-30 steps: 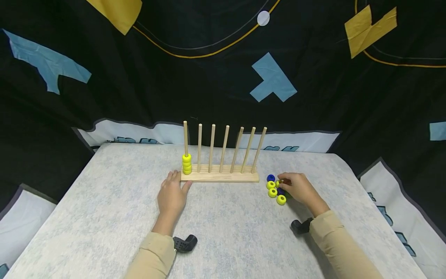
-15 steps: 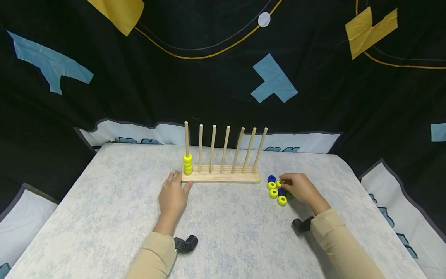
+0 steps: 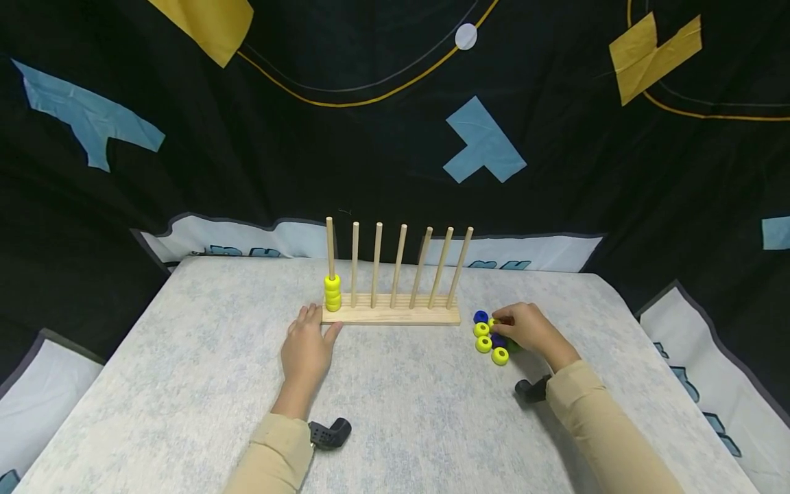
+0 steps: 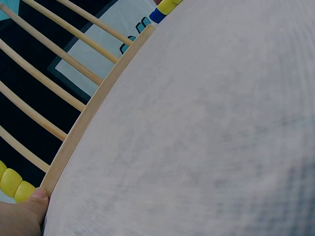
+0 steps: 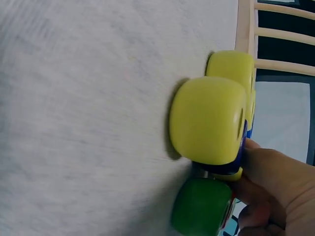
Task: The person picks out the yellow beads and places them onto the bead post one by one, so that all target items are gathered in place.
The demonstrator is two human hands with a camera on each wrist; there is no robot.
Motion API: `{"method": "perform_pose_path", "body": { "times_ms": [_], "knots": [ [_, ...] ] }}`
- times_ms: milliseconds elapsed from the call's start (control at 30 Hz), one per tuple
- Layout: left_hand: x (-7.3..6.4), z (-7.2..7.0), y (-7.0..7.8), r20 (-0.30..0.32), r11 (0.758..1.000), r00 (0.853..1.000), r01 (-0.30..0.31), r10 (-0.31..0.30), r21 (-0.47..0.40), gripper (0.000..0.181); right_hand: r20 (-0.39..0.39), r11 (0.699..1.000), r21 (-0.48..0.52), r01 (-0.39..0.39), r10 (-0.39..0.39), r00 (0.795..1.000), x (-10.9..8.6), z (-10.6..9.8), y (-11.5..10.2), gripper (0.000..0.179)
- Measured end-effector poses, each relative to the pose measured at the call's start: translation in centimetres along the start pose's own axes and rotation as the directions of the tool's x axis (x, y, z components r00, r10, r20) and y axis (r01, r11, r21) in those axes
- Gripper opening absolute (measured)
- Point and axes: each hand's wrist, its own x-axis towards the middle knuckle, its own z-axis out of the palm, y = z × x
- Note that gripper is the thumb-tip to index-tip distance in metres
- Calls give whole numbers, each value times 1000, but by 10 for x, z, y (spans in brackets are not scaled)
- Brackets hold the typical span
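Note:
A wooden peg rack (image 3: 395,316) with a row of upright pegs stands on the table. Its leftmost peg carries a stack of yellow beads (image 3: 333,293). At the rack's left end my left hand (image 3: 306,351) rests with fairly straight fingers, its thumb tip (image 4: 39,193) against the front edge of the base. Right of the rack, my right hand (image 3: 529,329) pinches a yellow bead (image 3: 492,322), mostly hidden by the fingers. Close around it lie other yellow beads (image 3: 500,356), a dark blue bead (image 3: 498,340) and a green bead (image 5: 201,206).
Another blue bead (image 3: 481,316) lies at the far side of the group, nearest the rack. The pale cloth-covered table (image 3: 407,412) ends at a black hanging cloth (image 3: 345,151) behind the rack. A black wrist camera (image 3: 330,433) juts from the left sleeve.
The right hand and forearm have shifted slightly, with the fingers staying at the same yellow bead. The left hand, the rack and its bead stack stay in place.

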Motion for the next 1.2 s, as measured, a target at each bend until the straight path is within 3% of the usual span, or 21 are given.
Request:
{"method": "perform_pose_path", "body": {
  "times_ms": [267,433,667,900,1200],
  "knots": [
    [0,-1,0,5,1000,1000,-3,3,4,65,-73,998,30,49,-47,996,-8,7,5,35],
    [0,-1,0,6,1000,1000,5,-5,5,65,-169,997,44,67,-59,984,-11,7,0,38],
    [0,1,-1,2,1000,1000,3,-4,6,65,-266,987,72,144,-120,956,-15,5,-16,36],
    [0,1,-1,-1,1000,1000,4,-4,5,65,-353,958,75,276,-233,906,-18,5,-38,30],
    [0,1,0,-11,1000,1000,5,-5,1,65,-374,909,165,382,-301,877,-20,7,-79,27]
  ]
}}
